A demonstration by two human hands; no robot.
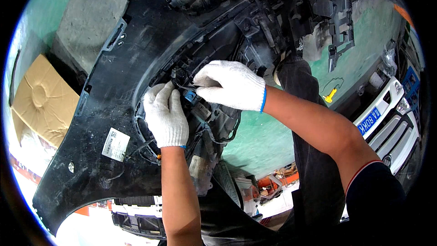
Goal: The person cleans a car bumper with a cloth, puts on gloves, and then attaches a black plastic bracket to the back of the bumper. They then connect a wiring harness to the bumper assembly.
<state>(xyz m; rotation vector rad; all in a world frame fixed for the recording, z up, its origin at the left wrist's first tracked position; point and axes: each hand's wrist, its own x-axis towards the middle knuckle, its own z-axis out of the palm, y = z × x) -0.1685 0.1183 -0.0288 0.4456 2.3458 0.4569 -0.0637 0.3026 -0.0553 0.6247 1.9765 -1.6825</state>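
Note:
A large black car bumper cover lies in front of me, its inner side showing. Black wiring bunches up in its recess, between my two white knit gloves. My left hand is closed, with its fingertips pressed to this wiring from the left. From the right, my right hand pinches with thumb and forefinger at the same bundle; the exact piece in its grip is partly hidden. Just below the fingertips sits a small blue connector. A dark module and a looped cable are beneath it.
A white label sticks to the bumper. A cardboard piece stands at left. On the green floor at right lie a yellow object and a white car front bumper with a blue plate. Black plastic frames stand at far right.

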